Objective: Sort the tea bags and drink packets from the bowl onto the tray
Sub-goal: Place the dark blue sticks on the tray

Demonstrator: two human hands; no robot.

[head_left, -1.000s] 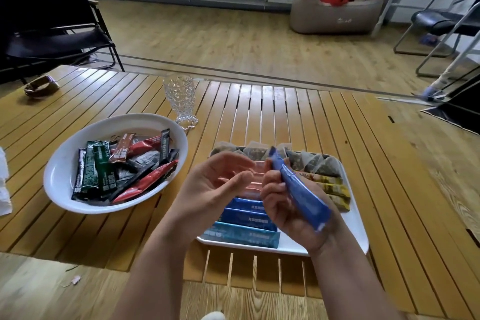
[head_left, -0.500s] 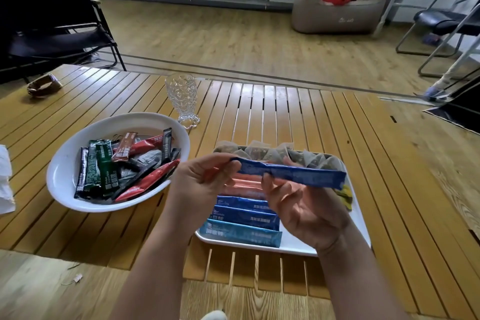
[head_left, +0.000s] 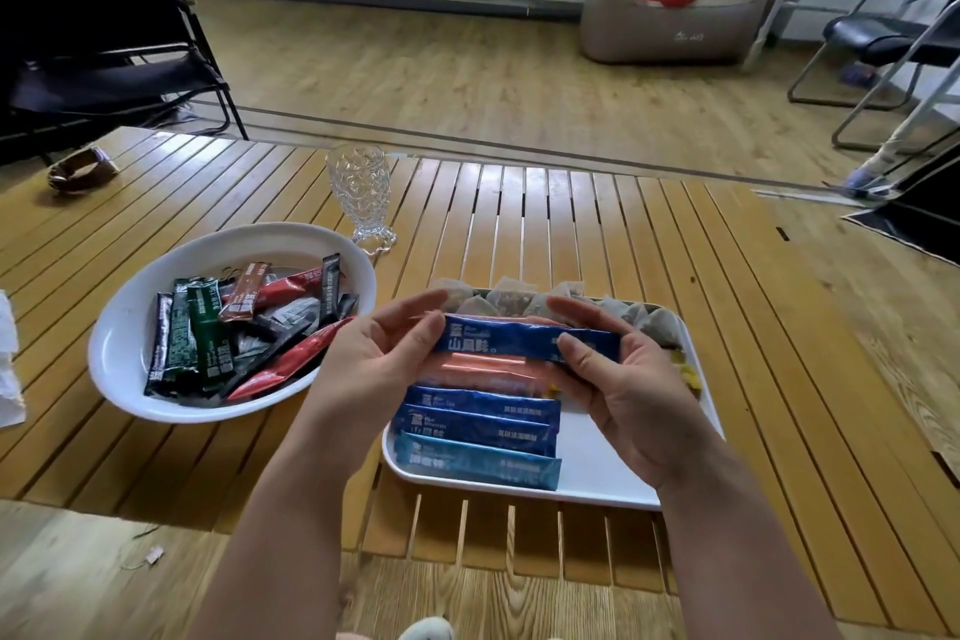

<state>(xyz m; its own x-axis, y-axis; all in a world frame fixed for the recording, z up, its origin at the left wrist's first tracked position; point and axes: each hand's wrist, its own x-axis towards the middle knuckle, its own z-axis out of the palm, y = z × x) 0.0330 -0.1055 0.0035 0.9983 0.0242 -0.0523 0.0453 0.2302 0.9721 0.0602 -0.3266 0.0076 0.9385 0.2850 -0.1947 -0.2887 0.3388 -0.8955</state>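
A dark blue drink packet [head_left: 511, 341] is held level above the white tray [head_left: 597, 478], my left hand [head_left: 376, 359] pinching its left end and my right hand [head_left: 618, 379] gripping its right end. On the tray lie blue packets [head_left: 478, 426], pink packets [head_left: 488, 372] under the held one, yellow packets [head_left: 688, 374] mostly hidden by my right hand, and mesh tea bags [head_left: 519, 299] along the far edge. The white bowl [head_left: 124, 343] to the left holds several green, red, brown and black packets [head_left: 244, 333].
A cut-glass tumbler [head_left: 361, 195] stands behind the bowl. White paper [head_left: 8, 364] lies at the table's left edge, a small brown item [head_left: 78, 169] at the far left corner. The slatted wooden table [head_left: 571, 234] has black chairs and a beige pouf beyond it.
The blue packet was upright in my right hand alone; it has turned level, my left hand has taken its left end, and both hands have lowered it toward the tray.
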